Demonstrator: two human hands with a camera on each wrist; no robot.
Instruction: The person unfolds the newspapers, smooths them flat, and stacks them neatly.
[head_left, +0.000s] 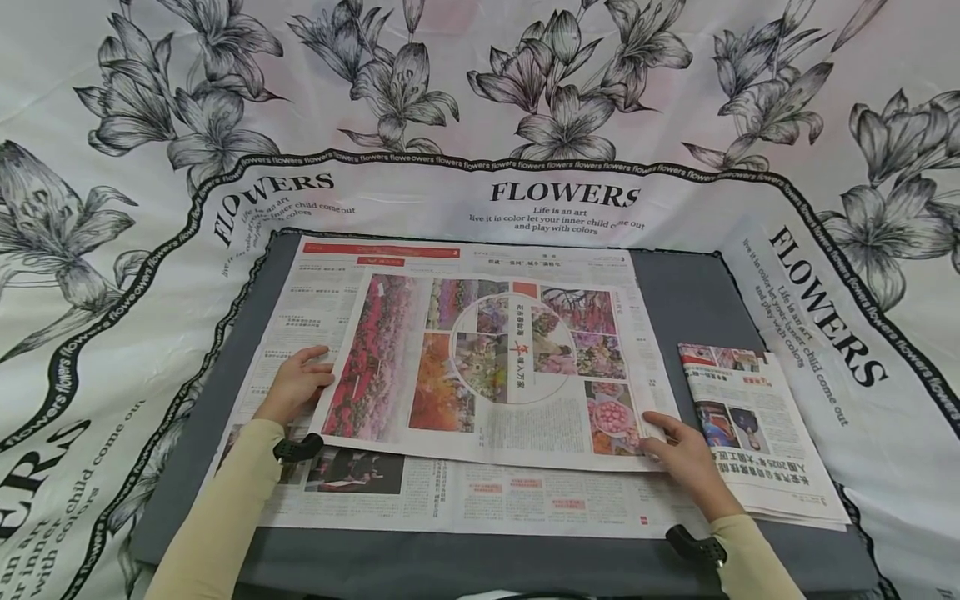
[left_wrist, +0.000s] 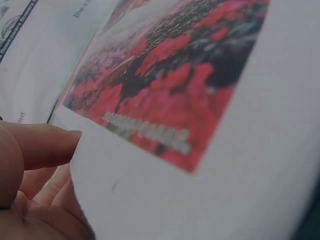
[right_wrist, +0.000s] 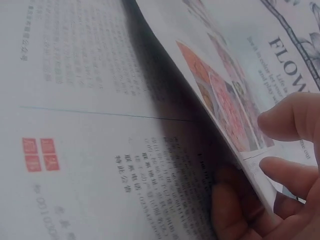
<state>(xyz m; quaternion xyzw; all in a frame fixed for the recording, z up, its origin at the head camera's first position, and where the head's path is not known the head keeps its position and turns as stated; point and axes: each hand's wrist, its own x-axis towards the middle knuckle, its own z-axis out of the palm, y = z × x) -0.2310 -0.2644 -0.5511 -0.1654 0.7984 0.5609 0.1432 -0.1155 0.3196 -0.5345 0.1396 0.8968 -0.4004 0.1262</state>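
A newspaper sheet (head_left: pixel 532 429) printed with colourful flower photos spans the space between both hands, over a larger spread-out newspaper (head_left: pixel 510 504). My left hand (head_left: pixel 295 387) pinches its left edge; in the left wrist view the thumb (left_wrist: pixel 45 145) lies at the edge on the printed face, the other fingers partly hidden behind the paper. At the lower right corner, my right hand (head_left: pixel 690 458) holds the sheet, some fingers beneath it and others over the top. The right wrist view shows this edge raised above the spread newspaper (right_wrist: pixel 90 135), casting a shadow there.
A folded newspaper (head_left: pixel 757 442) lies to the right, beside the right hand. Under the papers is a dark grey table surface (head_left: pixel 450 562), bordered by a white cloth (head_left: pixel 420 200) with flower drawings and lettering. Each wrist wears a black band (head_left: pixel 298 448).
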